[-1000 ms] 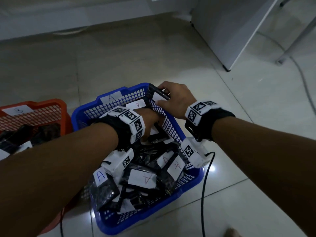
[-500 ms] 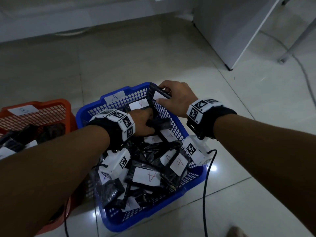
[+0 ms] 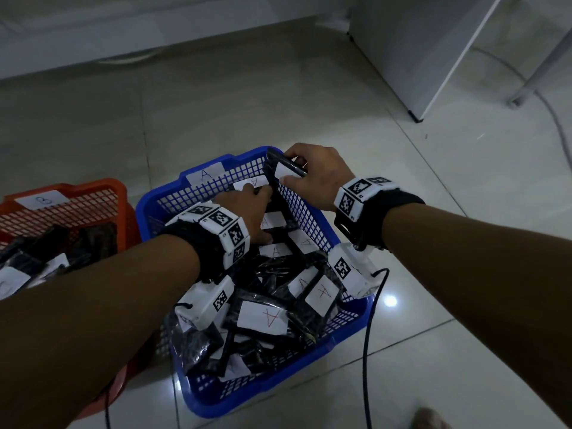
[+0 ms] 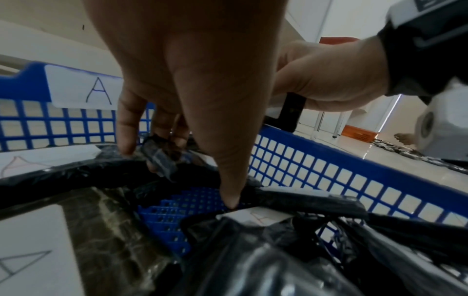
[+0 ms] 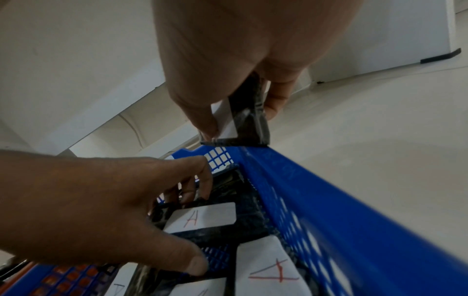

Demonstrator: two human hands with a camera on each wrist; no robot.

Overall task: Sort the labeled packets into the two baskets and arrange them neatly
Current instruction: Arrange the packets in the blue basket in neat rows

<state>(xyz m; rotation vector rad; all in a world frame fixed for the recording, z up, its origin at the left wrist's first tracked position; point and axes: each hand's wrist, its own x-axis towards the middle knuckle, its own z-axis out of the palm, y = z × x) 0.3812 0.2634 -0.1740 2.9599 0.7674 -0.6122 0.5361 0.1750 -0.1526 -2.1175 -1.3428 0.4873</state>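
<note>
A blue basket (image 3: 247, 394) tagged "A" holds several black packets with white "A" labels. My left hand (image 3: 258, 212) reaches into its far right corner. There its fingers and thumb span one flat packet (image 3: 274, 219), fingers curled over the far edge (image 5: 200, 192) and thumb (image 4: 228, 196) pressing the near edge. My right hand (image 3: 292, 168) pinches another black packet (image 3: 278, 168) upright above the basket's right rim (image 5: 329, 200), thumb on its white label. An orange basket (image 3: 102, 185) tagged "B" stands to the left with more packets.
A white cabinet (image 3: 418, 57) and a metal leg (image 3: 541, 72) stand at the back right on the tiled floor. A black cable (image 3: 366, 335) trails beside the blue basket. More packets (image 4: 418, 160) lie on the floor to the right.
My left hand has carried its packet from mid-basket toward the far right corner and lowered it flat. The right hand has kept holding its upright packet at the rim.
</note>
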